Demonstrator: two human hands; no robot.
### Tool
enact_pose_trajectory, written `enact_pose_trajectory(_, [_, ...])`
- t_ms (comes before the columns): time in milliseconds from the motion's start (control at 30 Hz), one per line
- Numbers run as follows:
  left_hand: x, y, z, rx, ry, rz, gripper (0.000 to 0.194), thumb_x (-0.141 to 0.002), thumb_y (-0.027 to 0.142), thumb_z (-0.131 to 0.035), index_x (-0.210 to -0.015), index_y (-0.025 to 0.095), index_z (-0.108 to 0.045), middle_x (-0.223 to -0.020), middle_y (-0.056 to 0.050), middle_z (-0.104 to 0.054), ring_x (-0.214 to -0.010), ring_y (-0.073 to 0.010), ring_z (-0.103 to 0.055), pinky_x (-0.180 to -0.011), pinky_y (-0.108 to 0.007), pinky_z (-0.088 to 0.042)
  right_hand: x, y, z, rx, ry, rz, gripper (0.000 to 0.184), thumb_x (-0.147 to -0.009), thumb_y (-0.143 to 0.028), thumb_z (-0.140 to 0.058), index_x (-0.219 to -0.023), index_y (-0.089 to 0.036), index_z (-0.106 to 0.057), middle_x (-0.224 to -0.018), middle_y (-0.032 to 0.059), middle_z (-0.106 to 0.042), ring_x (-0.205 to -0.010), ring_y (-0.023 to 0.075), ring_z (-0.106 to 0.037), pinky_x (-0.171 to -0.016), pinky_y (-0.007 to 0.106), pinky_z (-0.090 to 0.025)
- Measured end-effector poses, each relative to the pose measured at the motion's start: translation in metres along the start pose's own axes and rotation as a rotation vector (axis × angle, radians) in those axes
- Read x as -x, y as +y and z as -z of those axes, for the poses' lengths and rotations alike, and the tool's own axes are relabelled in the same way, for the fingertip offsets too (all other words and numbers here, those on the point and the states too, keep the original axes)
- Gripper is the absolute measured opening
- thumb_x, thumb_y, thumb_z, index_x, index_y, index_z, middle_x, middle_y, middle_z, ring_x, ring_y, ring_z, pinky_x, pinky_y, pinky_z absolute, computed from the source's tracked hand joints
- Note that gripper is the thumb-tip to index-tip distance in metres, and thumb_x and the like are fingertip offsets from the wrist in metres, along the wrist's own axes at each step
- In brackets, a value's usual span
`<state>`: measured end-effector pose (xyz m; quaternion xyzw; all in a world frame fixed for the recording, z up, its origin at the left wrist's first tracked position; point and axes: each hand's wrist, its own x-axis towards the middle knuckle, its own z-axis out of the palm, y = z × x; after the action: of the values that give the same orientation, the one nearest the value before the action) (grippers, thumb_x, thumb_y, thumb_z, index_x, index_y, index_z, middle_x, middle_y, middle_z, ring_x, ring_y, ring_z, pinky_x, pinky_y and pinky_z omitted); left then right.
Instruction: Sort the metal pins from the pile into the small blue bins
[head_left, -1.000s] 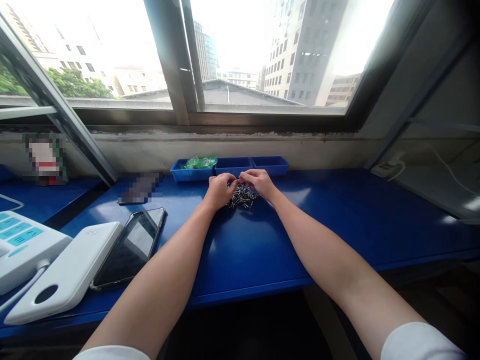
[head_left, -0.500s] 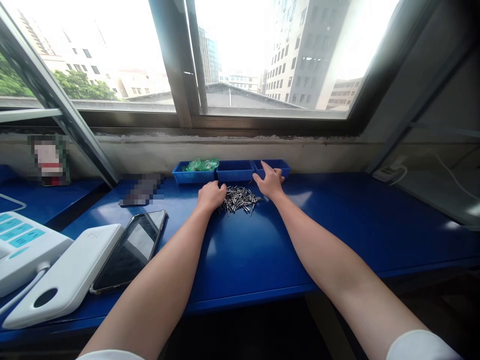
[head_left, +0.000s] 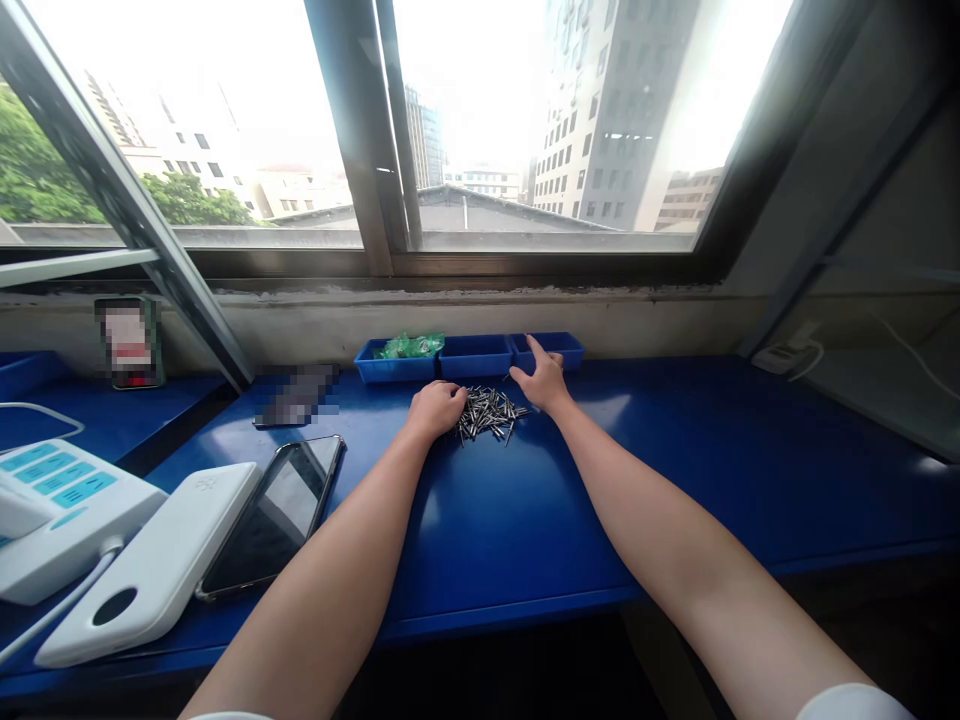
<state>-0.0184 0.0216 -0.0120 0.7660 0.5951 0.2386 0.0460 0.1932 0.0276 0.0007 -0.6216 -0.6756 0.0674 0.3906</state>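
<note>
A pile of small, thin metal pins (head_left: 491,413), rivet-like in shape, lies on the blue table (head_left: 517,540). My left hand (head_left: 437,408) rests at the pile's left edge with its fingers curled in; whatever they hold, if anything, is hidden. Over on the right, my right hand (head_left: 543,380) is open, its thumb and index finger spread apart. That index finger points up in front of the right blue bin (head_left: 566,352). The middle blue bin (head_left: 474,360) stands behind the pile. Green plastic packaging (head_left: 411,346) sits in the left blue bin (head_left: 375,372).
A black-screened phone (head_left: 274,515) and a white power bank (head_left: 150,565) lie at the left, beside a white power strip (head_left: 75,500). Farther back is a blurred-out flat object (head_left: 296,395). A metal shelf post (head_left: 180,270) slants down to the table.
Both hands were together above the pile. They parted, the left to the pile's left edge and the right toward the right bin, its fingers spreading. The view has tilted slightly.
</note>
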Motion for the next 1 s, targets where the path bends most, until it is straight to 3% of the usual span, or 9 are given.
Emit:
enact_pose_trajectory(133, [0.000,0.000,-0.002,-0.024,-0.006,0.015,0.043,-0.087,0.043,-0.035,-0.097,0.022,-0.072,-0.112,-0.010,-0.067,-0.106,-0.0264,-0.058,-0.088,-0.034,-0.043,0.001,-0.006,-0.006,0.117,-0.055,0.070,0.074,-0.080,-0.045,-0.049,-0.147,-0.024,-0.025,-0.148,0.0042,-0.035,-0.117,0.0321,-0.033,-0.097,0.046,-0.033])
enact_pose_trajectory(300, [0.001,0.002,-0.001,-0.048,-0.001,0.045,0.044,-0.087,0.046,-0.037,-0.101,0.020,-0.070,-0.113,-0.012,-0.064,-0.109,-0.0278,-0.056,-0.091,-0.036,-0.043,-0.001,-0.006,-0.012,0.243,-0.153,0.044,0.077,-0.081,-0.051,-0.046,-0.148,-0.024,-0.021,-0.155,0.0003,-0.017,-0.116,0.0348,-0.032,-0.096,0.050,-0.033])
enact_pose_trajectory(567, [0.004,0.006,0.000,-0.043,-0.012,0.068,0.042,-0.090,0.038,-0.033,-0.112,0.022,-0.065,-0.118,-0.012,-0.061,-0.113,-0.0284,-0.054,-0.093,-0.039,-0.042,-0.002,-0.004,-0.017,0.258,-0.241,0.114,0.076,-0.082,-0.055,-0.043,-0.148,-0.027,-0.018,-0.156,-0.0010,-0.015,-0.119,0.0344,-0.032,-0.099,0.051,-0.031])
enact_pose_trajectory(833, [0.006,0.005,-0.002,-0.056,-0.035,0.053,0.045,-0.090,0.043,-0.033,-0.115,0.022,-0.063,-0.123,-0.013,-0.058,-0.115,-0.0298,-0.052,-0.094,-0.040,-0.041,-0.004,-0.002,-0.021,0.258,-0.261,0.100,0.077,-0.081,-0.055,-0.044,-0.148,-0.029,-0.018,-0.156,-0.0002,-0.015,-0.123,0.0368,-0.031,-0.097,0.052,-0.032])
enact_pose_trajectory(933, [0.005,0.005,-0.002,-0.054,-0.038,0.053,0.045,-0.090,0.044,-0.032,-0.115,0.022,-0.063,-0.122,-0.013,-0.058,-0.115,-0.0298,-0.052,-0.095,-0.041,-0.040,-0.003,-0.003,-0.020,0.221,-0.214,0.112,0.077,-0.079,-0.053,-0.048,-0.148,-0.029,-0.021,-0.155,0.0013,-0.019,-0.123,0.0370,-0.032,-0.097,0.052,-0.033])
enact_pose_trajectory(1000, [0.005,0.005,-0.002,-0.049,-0.042,0.046,0.045,-0.091,0.044,-0.031,-0.115,0.022,-0.063,-0.122,-0.013,-0.059,-0.115,-0.0307,-0.052,-0.094,-0.042,-0.041,-0.002,-0.004,-0.018,0.168,-0.104,0.137,0.073,-0.080,-0.047,-0.050,-0.145,-0.025,-0.028,-0.149,0.0054,-0.033,-0.121,0.0346,-0.036,-0.097,0.049,-0.034])
